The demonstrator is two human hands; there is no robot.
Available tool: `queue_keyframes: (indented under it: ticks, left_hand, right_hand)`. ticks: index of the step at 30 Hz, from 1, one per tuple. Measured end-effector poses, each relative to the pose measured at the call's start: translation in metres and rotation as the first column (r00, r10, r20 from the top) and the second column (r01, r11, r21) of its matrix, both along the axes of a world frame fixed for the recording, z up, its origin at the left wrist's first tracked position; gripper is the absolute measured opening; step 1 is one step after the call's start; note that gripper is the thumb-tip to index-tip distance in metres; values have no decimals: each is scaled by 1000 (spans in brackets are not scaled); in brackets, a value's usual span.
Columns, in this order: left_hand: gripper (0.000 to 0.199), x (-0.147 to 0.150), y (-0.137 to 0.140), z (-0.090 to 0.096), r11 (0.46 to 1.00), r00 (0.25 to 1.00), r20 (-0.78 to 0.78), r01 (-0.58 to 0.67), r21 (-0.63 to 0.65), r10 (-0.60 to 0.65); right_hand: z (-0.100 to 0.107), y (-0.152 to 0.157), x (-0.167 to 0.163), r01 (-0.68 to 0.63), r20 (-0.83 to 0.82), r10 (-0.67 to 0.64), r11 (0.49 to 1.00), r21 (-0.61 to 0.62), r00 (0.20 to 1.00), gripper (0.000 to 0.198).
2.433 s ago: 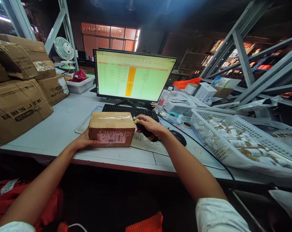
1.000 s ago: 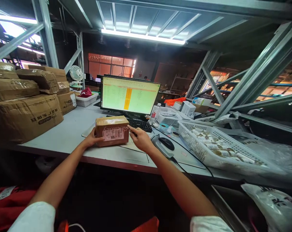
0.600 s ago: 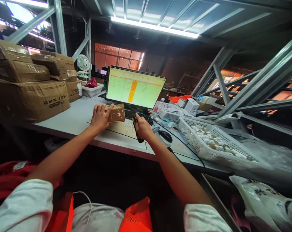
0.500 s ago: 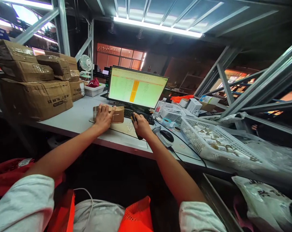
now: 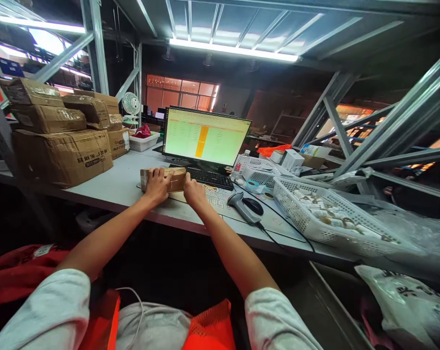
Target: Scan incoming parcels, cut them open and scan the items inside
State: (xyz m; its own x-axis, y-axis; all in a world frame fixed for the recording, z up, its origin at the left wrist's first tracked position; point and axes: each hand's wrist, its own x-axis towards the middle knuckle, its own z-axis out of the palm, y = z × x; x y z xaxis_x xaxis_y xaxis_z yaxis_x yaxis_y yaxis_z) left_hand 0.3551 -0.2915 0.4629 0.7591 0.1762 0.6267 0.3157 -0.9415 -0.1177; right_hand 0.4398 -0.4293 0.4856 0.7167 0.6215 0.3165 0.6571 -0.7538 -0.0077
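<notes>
A small brown cardboard box (image 5: 176,182) lies on the desk in front of the keyboard. My left hand (image 5: 157,186) is closed over its left part, fingers across the top and front. My right hand (image 5: 195,190) is at the box's right end, its fingers curled in a fist and the thumb side against the edge. The black-and-yellow box cutter in that fist is hidden by the hand at this moment. Under the box and hands is a patterned mat (image 5: 217,198). A grey barcode scanner (image 5: 244,208) lies right of my right hand, beside a black mouse (image 5: 253,206).
A monitor (image 5: 208,138) stands behind the keyboard (image 5: 210,178). Stacked cartons (image 5: 62,155) occupy the left side. At right, a white perforated basket (image 5: 296,209) holds several small wrapped items. The scanner's cable (image 5: 278,248) runs along the desk's front edge.
My right hand has moved left from beside the box to its right end, and the box cutter has gone out of sight behind it. My left hand stays on the box.
</notes>
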Motion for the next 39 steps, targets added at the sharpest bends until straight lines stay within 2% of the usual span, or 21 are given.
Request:
queue_keyframes:
  ticks: [4,7,10,12,14,16,18,21,25,29,32,35,37,39]
  left_hand:
    - [81,1,3,0,999,998,54,12,-40,-10]
    - [79,-2,8,2,997,994,113,13,-71,-5]
    - [79,-12,18,5,985,972,231,-3,-173,43]
    - [85,-19,28,6,951,947,311,22,-308,79]
    - [95,-24,37,2,867,936,349,139,-478,42]
    - [101,-23,44,-6,729,921,380,320,-606,-89]
    - [102,-17,48,-16,596,877,422,469,-652,-229]
    - [103,-4,48,-26,485,832,466,555,-676,-303]
    - [107,7,52,-30,394,826,464,561,-728,-320]
    - [108,12,68,-42,355,829,455,553,-754,-326]
    - [108,14,83,-58,318,833,460,546,-775,-309]
    - [111,17,95,-74,235,839,458,528,-816,-293]
    - [113,19,103,-80,186,848,443,504,-843,-293]
    - [113,24,112,-80,164,849,419,486,-858,-321]
  right_hand:
    - [-2,0,-8,3,-3,-4,998,-63,1000,62]
    - [6,-11,-8,-69,-20,67,983,-171,998,58]
    - [31,-29,3,-152,-28,150,958,-241,988,51]
    - [56,-44,12,-141,22,150,961,-237,988,50]
    - [82,-58,21,-116,95,138,971,-211,986,54]
    - [103,-67,26,-134,140,161,974,-183,977,57]
    - [114,-67,27,-212,129,238,958,-192,963,59]
    - [115,-55,26,-343,75,371,906,-249,926,58]
    - [108,-32,24,-416,106,460,862,-289,881,55]
    - [100,-20,31,-423,121,479,848,-320,869,51]
    - [89,-17,51,-404,84,450,858,-318,889,47]
    - [81,-19,78,-365,12,391,870,-331,920,43]
    - [82,-21,92,-328,-35,336,883,-336,941,40]
    - [88,-23,98,-277,-67,271,897,-345,960,39]
